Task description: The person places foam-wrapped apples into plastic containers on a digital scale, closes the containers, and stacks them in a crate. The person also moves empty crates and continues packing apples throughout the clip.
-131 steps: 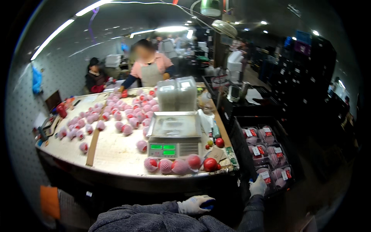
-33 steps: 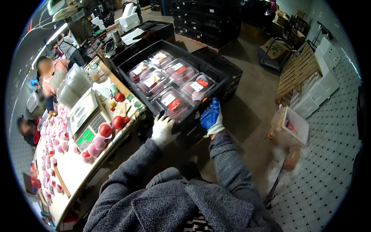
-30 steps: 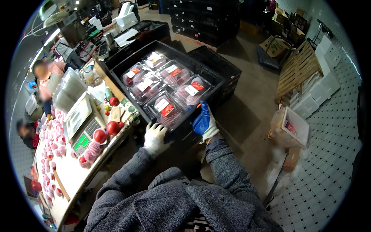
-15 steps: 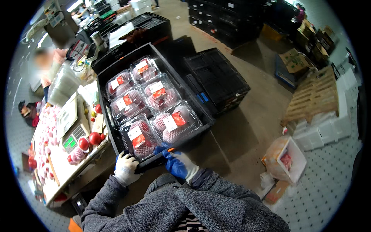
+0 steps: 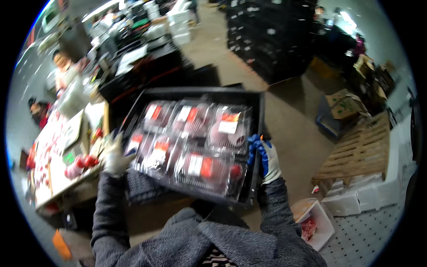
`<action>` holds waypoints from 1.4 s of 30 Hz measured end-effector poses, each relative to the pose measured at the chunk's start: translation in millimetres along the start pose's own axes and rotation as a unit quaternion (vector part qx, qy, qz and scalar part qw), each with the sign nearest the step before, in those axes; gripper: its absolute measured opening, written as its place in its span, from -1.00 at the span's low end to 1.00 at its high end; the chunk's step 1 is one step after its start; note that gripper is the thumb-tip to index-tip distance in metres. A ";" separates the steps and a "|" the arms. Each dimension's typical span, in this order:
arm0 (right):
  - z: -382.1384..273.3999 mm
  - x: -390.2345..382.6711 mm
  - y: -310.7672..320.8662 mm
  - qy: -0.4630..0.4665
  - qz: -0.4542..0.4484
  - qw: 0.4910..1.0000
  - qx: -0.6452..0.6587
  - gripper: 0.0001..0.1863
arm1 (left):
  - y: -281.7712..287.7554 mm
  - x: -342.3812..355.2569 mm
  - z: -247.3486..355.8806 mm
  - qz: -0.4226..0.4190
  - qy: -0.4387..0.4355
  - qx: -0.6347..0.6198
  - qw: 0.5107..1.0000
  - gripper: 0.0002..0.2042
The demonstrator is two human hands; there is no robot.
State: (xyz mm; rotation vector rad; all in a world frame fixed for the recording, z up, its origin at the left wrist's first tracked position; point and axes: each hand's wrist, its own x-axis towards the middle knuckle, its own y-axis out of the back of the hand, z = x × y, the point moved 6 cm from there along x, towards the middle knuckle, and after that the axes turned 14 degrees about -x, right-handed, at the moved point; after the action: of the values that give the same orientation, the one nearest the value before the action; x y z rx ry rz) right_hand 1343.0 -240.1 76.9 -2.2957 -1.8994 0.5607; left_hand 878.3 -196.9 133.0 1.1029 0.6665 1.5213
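A black plastic crate (image 5: 258, 115) hangs in front of my body, turned with its long side across me. Several clear clamshell packs (image 5: 195, 167) fill it, holding round reddish fruit in foam netting, with white and red labels. My right hand (image 5: 268, 160), in a white and blue glove, grips the crate's right end, its blue fingers over the rim. My left hand (image 5: 114, 155), gloved alike and blurred, is at the crate's left end with fingers spread and thumb toward the packs. How firmly it bears on the crate cannot be made out.
A worktable (image 5: 66, 182) with netted fruit and loose red fruit stands left. Black crates (image 5: 271, 40) are stacked at the back. On the right are a wooden pallet (image 5: 356, 151), a cardboard box (image 5: 344, 104) and a white foam box (image 5: 327, 227). People are at far left.
The crate has swung counterclockwise and come nearer; its formerly near end is now at my right. My right hand moved right with that end, while my left shifted from it to the opposite end.
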 end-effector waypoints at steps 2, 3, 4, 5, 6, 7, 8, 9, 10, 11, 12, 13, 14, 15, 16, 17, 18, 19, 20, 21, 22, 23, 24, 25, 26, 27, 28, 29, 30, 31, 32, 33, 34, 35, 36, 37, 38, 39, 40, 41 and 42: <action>-19.3 15.7 48.9 -0.009 0.031 0.996 -0.079 -0.76 | -25.0 24.8 -69.6 0.003 0.088 -0.170 0.981 -0.18; -29.5 21.7 67.6 0.011 0.009 0.996 -0.094 -0.73 | -43.0 33.0 -92.4 -0.023 0.068 -0.329 0.942 -0.22; -34.7 27.4 83.6 0.008 0.001 0.993 -0.115 -0.71 | -78.9 38.3 -123.7 -0.131 0.208 -0.485 0.839 -0.44; -40.1 34.5 99.9 0.023 -0.006 0.994 -0.107 -0.68 | -106.2 35.5 -142.1 -0.160 0.271 -0.560 0.766 -0.68; -42.9 38.4 115.0 0.002 -0.039 0.990 -0.133 -0.67 | -128.9 32.2 -152.6 -0.197 0.295 -0.606 0.712 -0.86; -45.4 42.8 129.9 -0.011 -0.045 0.989 -0.144 -0.66 | -156.8 50.3 -162.5 -0.159 0.294 -0.510 0.793 -0.86; -46.6 47.3 141.0 -0.032 -0.069 0.988 -0.134 -0.65 | -175.4 49.7 -158.2 -0.168 0.245 -0.532 0.793 -0.84; -52.0 56.2 155.1 -0.004 -0.027 0.979 -0.201 -0.64 | -180.0 58.8 -140.3 -0.236 0.046 -0.373 0.896 -0.87; -54.1 64.0 171.3 -0.009 0.017 0.971 -0.239 -0.66 | -198.5 49.8 -140.4 -0.248 0.187 -0.490 0.814 -0.90; -61.0 70.7 176.6 0.015 0.003 0.959 -0.284 -0.67 | -206.3 51.3 -144.8 -0.201 0.278 -0.489 0.802 -0.88; -64.1 78.8 184.0 0.016 -0.006 0.964 -0.265 -0.68 | -207.9 53.1 -137.3 -0.161 0.335 -0.498 0.784 -0.85; -66.8 81.6 193.0 -0.008 -0.025 0.978 -0.207 -0.69 | -203.9 58.7 -123.1 -0.115 0.312 -0.420 0.845 -0.85; -68.2 84.4 200.3 -0.031 -0.038 0.987 -0.156 -0.71 | -198.8 68.9 -106.7 -0.077 0.293 -0.355 0.884 -0.85; -76.2 86.3 213.2 -0.015 -0.040 0.983 -0.176 -0.75 | -194.3 75.7 -83.3 -0.039 0.265 -0.347 0.899 -0.86; -82.7 86.7 229.3 -0.016 -0.030 0.988 -0.150 -0.75 | -199.2 88.0 -60.2 -0.055 0.283 -0.364 0.886 -0.86; -89.6 88.5 247.0 -0.015 -0.024 0.991 -0.129 -0.75 | -208.0 98.6 -33.7 -0.075 0.295 -0.398 0.865 -0.86; -95.1 89.0 261.4 -0.012 -0.018 0.994 -0.108 -0.75 | -213.0 112.3 -10.7 -0.093 0.301 -0.431 0.845 -0.86; -100.2 90.8 284.0 -0.029 0.000 0.995 -0.098 -0.75 | -219.8 124.5 21.9 -0.086 0.254 -0.463 0.845 -0.90; -110.9 92.6 302.8 0.014 -0.001 0.996 -0.082 -0.74 | -230.1 139.5 50.5 -0.081 0.234 -0.441 0.863 -0.91; -116.5 95.3 326.9 -0.004 0.025 0.995 -0.100 -0.73 | -245.1 151.1 77.1 -0.075 0.231 -0.420 0.874 -0.91; -125.7 97.6 350.7 -0.004 0.029 0.994 -0.107 -0.72 | -260.7 161.0 104.6 -0.072 0.215 -0.422 0.878 -0.90; -141.9 106.9 374.3 0.039 0.045 0.988 -0.140 -0.72 | -276.0 171.4 134.3 -0.068 0.184 -0.397 0.897 -0.86; -150.9 107.7 396.8 0.039 0.040 0.994 -0.090 -0.72 | -290.4 178.3 167.7 -0.067 0.126 -0.407 0.902 -0.83; -161.2 113.6 416.5 0.036 0.071 0.989 -0.128 -0.70 | -302.7 187.8 188.3 -0.076 0.125 -0.335 0.931 -0.82; -172.5 117.7 444.4 0.011 0.121 0.978 -0.168 -0.67 | -319.1 197.4 213.0 -0.089 0.127 -0.267 0.951 -0.81; -183.4 122.8 467.5 -0.021 0.123 0.982 -0.145 -0.71 | -335.3 206.1 240.0 -0.093 0.114 -0.326 0.934 -0.81; -200.9 121.3 483.4 0.032 0.122 0.977 -0.171 -0.75 | -351.8 212.1 263.3 -0.101 0.117 -0.384 0.910 -0.82; -209.1 127.7 501.6 0.006 0.142 0.976 -0.164 -0.75 | -366.5 223.2 283.5 -0.122 0.124 -0.394 0.902 -0.82; -218.6 133.3 520.5 -0.024 0.168 0.971 -0.168 -0.76 | -379.2 235.4 300.7 -0.127 0.139 -0.377 0.907 -0.81; -236.2 136.3 531.4 0.040 0.145 0.970 -0.192 -0.74 | -394.2 246.3 319.4 -0.134 0.152 -0.396 0.896 -0.81; -248.6 135.3 538.8 0.076 0.147 0.960 -0.224 -0.73 | -402.6 257.8 334.8 -0.138 0.145 -0.437 0.877 -0.80; -262.1 140.8 551.5 0.113 0.149 0.949 -0.254 -0.71 | -414.9 274.6 355.9 -0.124 0.127 -0.413 0.893 -0.78; -267.6 150.7 565.3 0.093 0.151 0.960 -0.215 -0.71 | -427.4 291.8 376.2 -0.120 0.099 -0.388 0.908 -0.74; -272.0 160.8 579.5 0.073 0.152 0.970 -0.177 -0.70 | -440.4 306.9 396.5 -0.121 0.071 -0.389 0.910 -0.73; -274.6 172.8 594.0 0.048 0.155 0.976 -0.144 -0.69 | -455.7 324.6 411.5 -0.123 0.090 -0.382 0.912 -0.71; -283.0 185.3 606.3 0.080 0.157 0.970 -0.166 -0.69 | -470.0 341.4 432.4 -0.131 0.064 -0.389 0.910 -0.70; -289.9 202.5 623.4 0.083 0.164 0.967 -0.176 -0.69 | -485.2 361.2 456.4 -0.132 0.025 -0.408 0.903 -0.72; -293.9 215.7 637.1 0.083 0.172 0.964 -0.183 -0.69 | -500.3 378.8 473.6 -0.137 0.021 -0.406 0.903 -0.72; -297.0 233.8 654.0 0.080 0.180 0.962 -0.188 -0.69 | -518.0 400.4 496.4 -0.144 0.002 -0.435 0.889 -0.73; -296.4 256.7 675.5 0.047 0.249 0.951 -0.176 -0.69 | -538.0 425.7 514.0 -0.145 0.024 -0.375 0.915 -0.74; -312.2 268.1 686.5 0.125 0.199 0.957 -0.173 -0.71 | -556.2 452.2 542.0 -0.157 -0.002 -0.385 0.910 -0.75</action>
State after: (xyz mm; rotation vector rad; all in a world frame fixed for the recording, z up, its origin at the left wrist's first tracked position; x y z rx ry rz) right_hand 2127.0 -80.0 94.0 -2.8315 -1.5210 -0.0486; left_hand 1617.7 297.9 6.3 0.3693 0.1751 1.3102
